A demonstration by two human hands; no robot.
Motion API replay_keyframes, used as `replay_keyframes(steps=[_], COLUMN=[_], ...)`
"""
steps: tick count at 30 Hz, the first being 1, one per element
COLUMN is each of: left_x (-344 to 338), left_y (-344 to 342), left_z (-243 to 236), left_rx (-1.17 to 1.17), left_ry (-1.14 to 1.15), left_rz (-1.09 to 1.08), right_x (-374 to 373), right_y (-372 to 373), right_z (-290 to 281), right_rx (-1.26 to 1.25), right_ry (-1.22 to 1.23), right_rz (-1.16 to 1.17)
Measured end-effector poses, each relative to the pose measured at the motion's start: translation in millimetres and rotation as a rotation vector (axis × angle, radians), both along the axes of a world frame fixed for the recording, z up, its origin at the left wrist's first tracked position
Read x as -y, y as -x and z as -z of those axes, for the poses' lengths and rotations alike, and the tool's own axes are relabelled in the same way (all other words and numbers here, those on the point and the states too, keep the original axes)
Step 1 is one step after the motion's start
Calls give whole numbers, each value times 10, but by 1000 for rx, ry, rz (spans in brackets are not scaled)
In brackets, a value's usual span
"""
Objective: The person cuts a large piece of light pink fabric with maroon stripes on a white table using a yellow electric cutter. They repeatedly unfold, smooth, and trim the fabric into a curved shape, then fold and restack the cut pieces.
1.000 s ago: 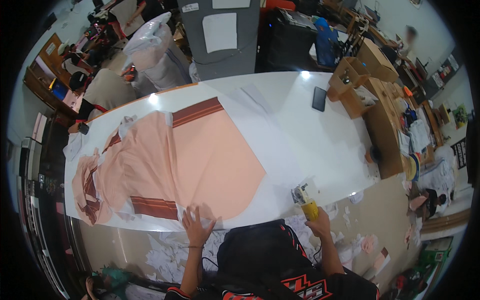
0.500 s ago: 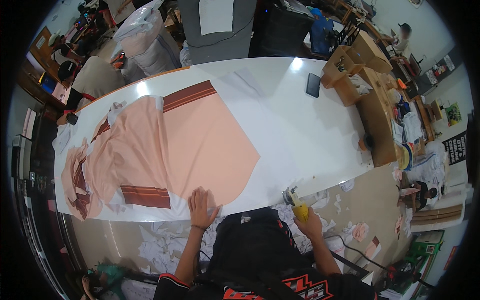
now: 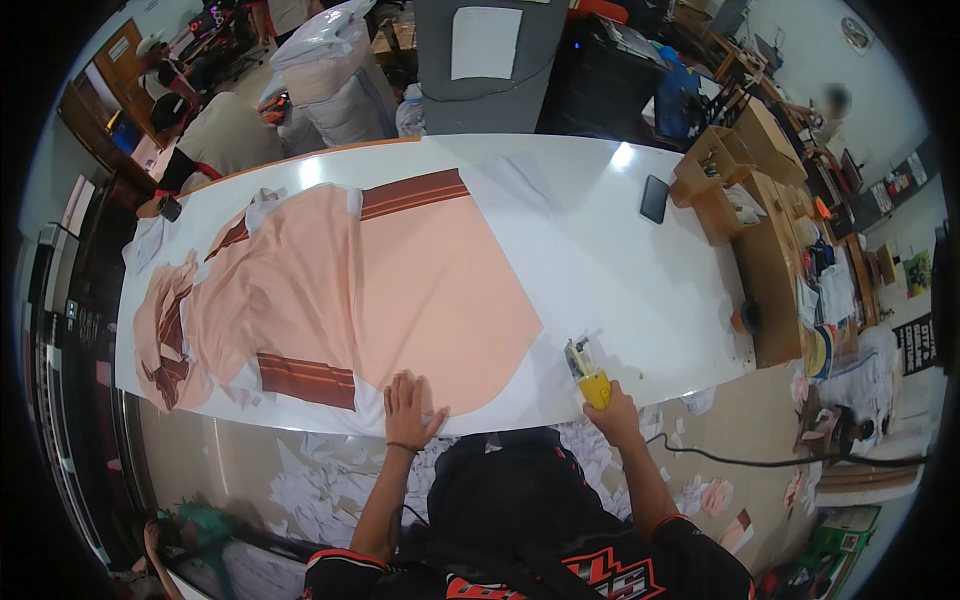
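My left hand point(image 3: 408, 410) rests with fingers spread on the peach fabric point(image 3: 440, 290) near the table's front edge. My right hand point(image 3: 610, 412) grips a yellow electric cutting tool point(image 3: 592, 382), its metal head standing over white material just right of the fabric's curved lower edge. The peach fabric lies flat in the middle, with a rust-brown striped band along its top, and is bunched in folds toward the left, where more striped bands show. White sheet material point(image 3: 510, 195) lies beside and under it. A black cord trails off to the right from near the tool.
The white table point(image 3: 680, 300) carries a phone point(image 3: 654, 199) and cardboard boxes point(image 3: 762, 280) at its right. Wrapped bundles point(image 3: 320, 90) and a grey cabinet point(image 3: 480, 100) stand behind. Paper scraps point(image 3: 320, 480) litter the floor. Several other people work around the room, one crouching at the far left point(image 3: 220, 150).
My right hand has moved the cutting tool forward and slightly left, further onto the table. My left hand stays spread at the fabric's edge. The whole view has shifted a little with my head.
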State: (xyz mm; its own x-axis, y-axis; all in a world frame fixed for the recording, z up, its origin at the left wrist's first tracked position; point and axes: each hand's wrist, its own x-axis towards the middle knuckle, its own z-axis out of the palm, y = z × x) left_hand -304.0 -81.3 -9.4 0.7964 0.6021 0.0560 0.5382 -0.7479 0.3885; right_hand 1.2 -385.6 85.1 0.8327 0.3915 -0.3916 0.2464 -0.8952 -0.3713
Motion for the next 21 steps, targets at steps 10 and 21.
replay_keyframes(steps=[10, 21], left_x=[-1, -34], left_y=[-10, 5], left_z=[-39, -50], left_rx=[63, 94], left_ry=[-66, -72], left_rz=[1, -2], right_x=[-571, -1000], right_y=[-349, -560], right_z=[-113, -37], right_rx=[-26, -21], right_ry=[59, 86], right_rz=[-87, -127])
